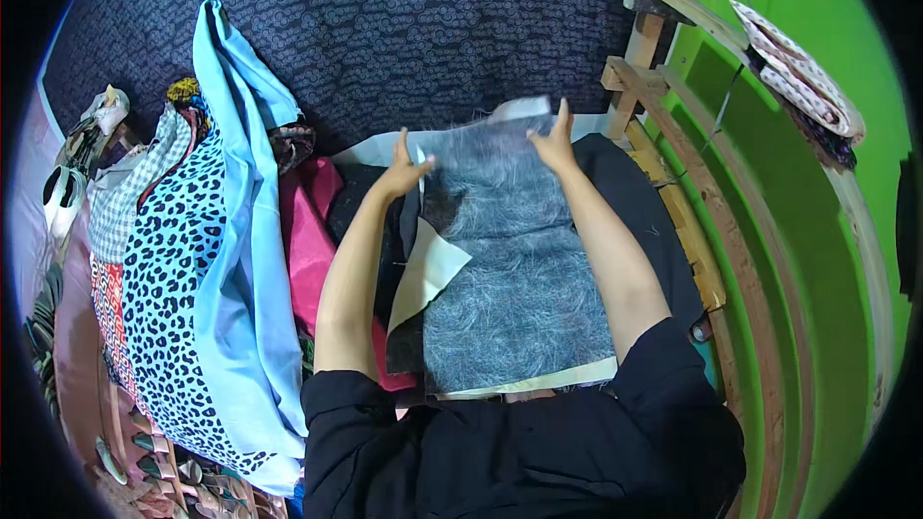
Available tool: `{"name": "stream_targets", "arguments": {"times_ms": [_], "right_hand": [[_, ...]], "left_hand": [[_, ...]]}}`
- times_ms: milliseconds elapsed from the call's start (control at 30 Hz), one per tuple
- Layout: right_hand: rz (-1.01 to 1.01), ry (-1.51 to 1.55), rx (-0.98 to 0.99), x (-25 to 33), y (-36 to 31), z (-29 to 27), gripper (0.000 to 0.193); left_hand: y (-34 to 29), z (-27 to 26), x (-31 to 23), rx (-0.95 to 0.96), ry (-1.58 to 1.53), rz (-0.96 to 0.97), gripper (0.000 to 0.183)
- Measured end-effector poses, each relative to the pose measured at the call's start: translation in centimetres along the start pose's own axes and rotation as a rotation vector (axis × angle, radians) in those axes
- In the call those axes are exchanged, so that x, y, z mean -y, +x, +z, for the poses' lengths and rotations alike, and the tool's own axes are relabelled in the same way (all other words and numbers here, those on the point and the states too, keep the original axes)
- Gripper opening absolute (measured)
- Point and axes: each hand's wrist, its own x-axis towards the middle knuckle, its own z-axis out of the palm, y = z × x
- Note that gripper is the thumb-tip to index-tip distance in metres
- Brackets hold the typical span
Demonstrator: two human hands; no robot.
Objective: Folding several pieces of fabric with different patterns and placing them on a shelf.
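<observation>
A grey, fuzzy-patterned piece of fabric (pixel 524 269) with a cream underside lies spread in front of me over black cloth (pixel 635 202). My left hand (pixel 404 171) pinches its far left edge, where a cream corner is folded back. My right hand (pixel 556 144) presses with fingers spread on the fabric's far right corner. Both forearms reach forward from black sleeves.
A pile of cloths sits at the left: light blue (pixel 252 259), leopard-print turquoise (pixel 173 269), pink (pixel 306 240) and checked pieces. A dark patterned cloth (pixel 423 29) hangs behind. A wooden frame (pixel 692 192) and green wall (pixel 817 259) stand at the right, a spotted cloth (pixel 798 77) draped over it.
</observation>
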Motion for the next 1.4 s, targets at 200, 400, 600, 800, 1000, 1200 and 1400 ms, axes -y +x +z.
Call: {"name": "stream_targets", "arguments": {"times_ms": [200,400,600,800,1000,1200,1400], "right_hand": [[0.023,0.111,0.369,-2.2,-7.7,-0.7,0.075],[0.241,0.153,0.739,2.3,-17.1,-3.2,0.044],[0.248,-0.357,0.943,6.0,-20.4,1.1,0.059],[0.496,0.069,0.741,2.9,-20.1,5.8,0.056],[0.783,0.728,0.516,5.3,-17.8,3.3,0.060],[0.814,0.880,0.660,5.3,-16.3,1.1,0.081],[0.562,-0.012,-0.086,4.5,-17.8,1.0,0.050]], "left_hand": [[-13.7,-4.7,-7.8,0.379,-0.086,-0.043,0.055],[-26.9,-2.9,-10.6,0.039,0.412,0.017,0.070],[-27.2,-1.5,-9.9,-0.095,0.530,-0.157,0.040],[-25.5,2.8,-15.5,-0.181,-0.077,-0.063,0.034],[-27.4,8.5,-14.9,-0.015,-0.308,-0.067,0.039],[-29.1,6.6,-15.4,-0.115,0.026,0.064,0.058],[-32.4,7.1,-13.2,0.102,0.432,0.119,0.062]]}}
